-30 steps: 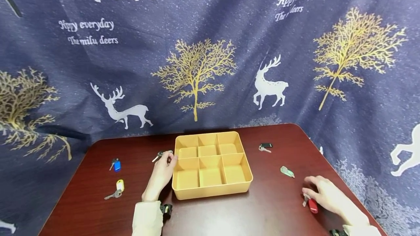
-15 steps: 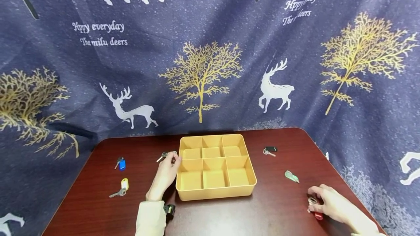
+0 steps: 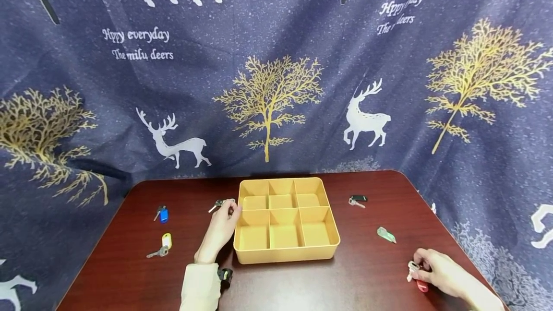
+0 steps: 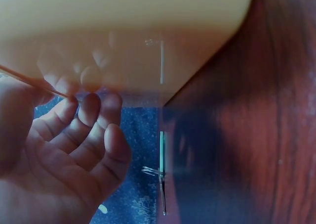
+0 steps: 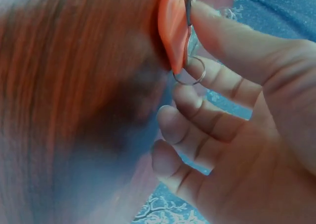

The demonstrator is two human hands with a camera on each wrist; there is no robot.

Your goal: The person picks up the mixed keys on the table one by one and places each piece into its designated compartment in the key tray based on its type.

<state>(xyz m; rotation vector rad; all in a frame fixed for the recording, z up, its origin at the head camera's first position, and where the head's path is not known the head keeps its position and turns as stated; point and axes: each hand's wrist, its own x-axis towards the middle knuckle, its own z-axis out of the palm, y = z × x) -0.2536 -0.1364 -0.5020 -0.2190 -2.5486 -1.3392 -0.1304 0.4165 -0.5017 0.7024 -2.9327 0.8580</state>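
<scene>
A yellow divided storage box [image 3: 287,256] stands mid-table, its compartments bare. My left hand [image 3: 220,229] is at its left wall; in the left wrist view the thumb and curled fingers [image 4: 89,110] pinch the rim. At the table's right side my right hand [image 3: 445,272] pinches a bunch of keys [image 3: 412,269] with a red tag [image 3: 422,286]. Seen from the right wrist, the red tag [image 5: 174,28] and a metal split ring [image 5: 197,75] are between thumb and index finger, close to the tabletop. The other fingers are loosely bent.
Keys with a blue tag [image 3: 163,215] and keys with a yellow tag [image 3: 166,240] lie left. More keys [image 3: 216,205] lie behind the left hand. Black-tagged keys [image 3: 357,200] and a green-tagged set [image 3: 386,234] lie right of the box. A patterned cloth [image 3: 276,28] hangs behind.
My right hand has closed its thumb and fingers on the red-tagged keys, which have shifted and turned slightly. My left hand stays at the box. The head view has shifted slightly.
</scene>
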